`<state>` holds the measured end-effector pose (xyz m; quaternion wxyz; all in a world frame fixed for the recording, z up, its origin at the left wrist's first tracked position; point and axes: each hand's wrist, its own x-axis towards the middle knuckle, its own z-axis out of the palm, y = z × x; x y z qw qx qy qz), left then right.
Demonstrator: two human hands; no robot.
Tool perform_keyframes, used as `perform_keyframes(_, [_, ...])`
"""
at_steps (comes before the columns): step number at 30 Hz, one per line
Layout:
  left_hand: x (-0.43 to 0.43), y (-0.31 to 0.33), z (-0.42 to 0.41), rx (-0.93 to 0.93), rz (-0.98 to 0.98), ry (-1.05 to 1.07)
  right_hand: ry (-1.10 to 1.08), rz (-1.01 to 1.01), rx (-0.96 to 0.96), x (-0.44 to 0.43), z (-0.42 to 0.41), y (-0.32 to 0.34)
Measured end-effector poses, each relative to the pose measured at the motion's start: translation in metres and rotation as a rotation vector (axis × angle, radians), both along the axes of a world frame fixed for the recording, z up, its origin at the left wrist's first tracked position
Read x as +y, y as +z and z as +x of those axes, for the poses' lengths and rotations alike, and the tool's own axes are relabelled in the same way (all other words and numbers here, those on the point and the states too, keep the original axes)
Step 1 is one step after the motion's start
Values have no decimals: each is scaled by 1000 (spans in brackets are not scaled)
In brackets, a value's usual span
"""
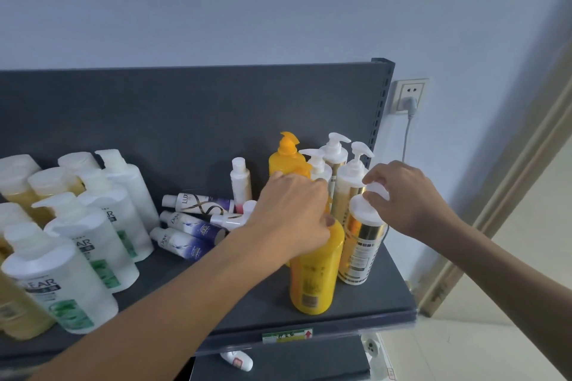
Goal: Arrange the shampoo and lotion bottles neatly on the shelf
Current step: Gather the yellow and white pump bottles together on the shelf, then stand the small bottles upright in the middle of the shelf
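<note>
A dark grey shelf (247, 297) carries the bottles. My left hand (294, 210) closes over the top of the front yellow pump bottle (314, 272) at the right. My right hand (402, 198) pinches the white pump head of the gold-and-white bottle (360, 247) beside it. Behind them stand another yellow pump bottle (286, 155) and several white pump bottles (335, 158). White CLEAR shampoo bottles (93, 244) and amber bottles (18, 185) fill the left side. Small tubes (198, 204) lie flat in the middle, and one small white bottle (240, 182) stands upright.
The shelf's back panel (185, 120) rises behind the bottles. A wall socket (410, 96) with a plugged cable sits to the right of it. A lower shelf (294, 356) holds a small white bottle (236, 360). A door frame (510, 195) stands at the right.
</note>
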<state>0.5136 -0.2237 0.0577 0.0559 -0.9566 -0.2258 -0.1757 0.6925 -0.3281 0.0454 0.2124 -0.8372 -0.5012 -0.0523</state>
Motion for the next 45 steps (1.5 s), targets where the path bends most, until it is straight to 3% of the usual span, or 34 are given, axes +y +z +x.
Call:
perform_keyframes(10, [9,-6,-12,14,-92,-17,-27,-61,28,9,0,6])
perform_keyframes(14, [34,-5,-44,106,-106,118,-27,-92,14,9,-2,13])
perform_keyframes(20, [82,-15,-108,182,-159,400,58,53,-59,24,-25,44])
perform_keyframes(28, [120,-59,-150,217,-226,459,294,136,-49,80,-126,73])
perform_keyframes(33, [142,-87,-158,313,-220,413,318,-65,-83,139,-164,38])
perform_keyframes(38, [157,-118,-160,475,-190,381,161,-387,-136,169,-162,-13])
perform_keyframes(45, [170,-135,-158,516,-132,314,143,-538,-61,164,-155,-40])
